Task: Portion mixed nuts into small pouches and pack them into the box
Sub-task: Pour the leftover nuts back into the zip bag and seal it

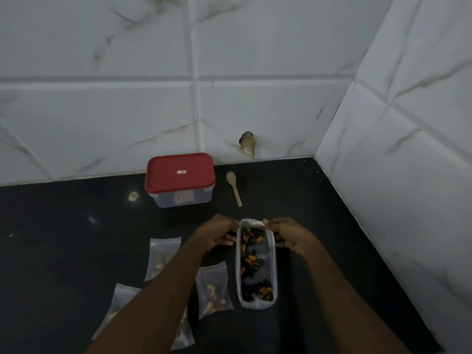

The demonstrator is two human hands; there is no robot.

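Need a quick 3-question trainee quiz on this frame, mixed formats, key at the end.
1. True or false: the red lid is closed on the box.
2. The wooden spoon lies: A) inside the box, B) on the counter just right of the box, C) in a pouch.
3. What do the left hand and right hand hold between them?

Key: 1 true. 2 B. 3 The top end of the nut bag, one hand on each side.
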